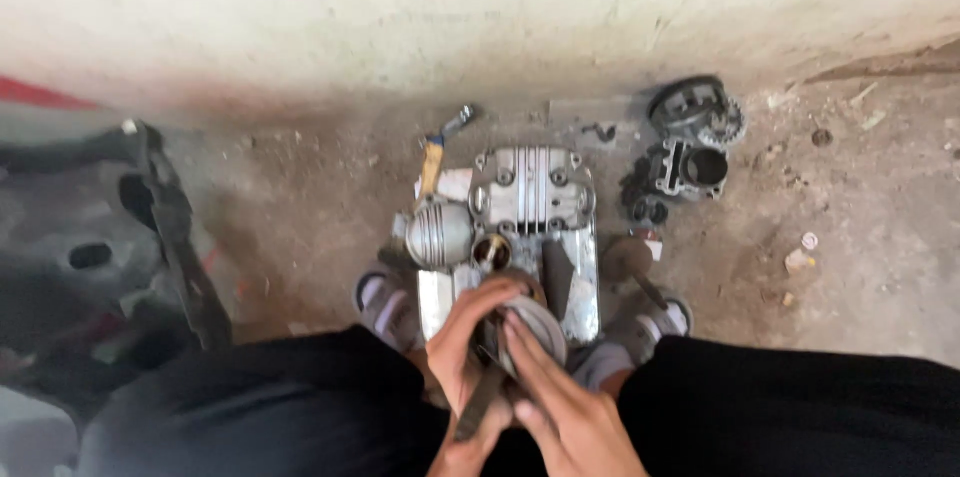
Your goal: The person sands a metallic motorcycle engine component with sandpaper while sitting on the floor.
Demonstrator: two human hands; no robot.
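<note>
Both hands [520,377] clasp round part [540,325] on engine [535,199].

Dull grey cast-metal engine block [535,202], rough dusty concrete floor [850,267], matt black cloth trousers [800,407]

Grey metal engine case [535,207], flat on floor

Cylinder [690,172] right of engine [530,207] — apart.
</note>
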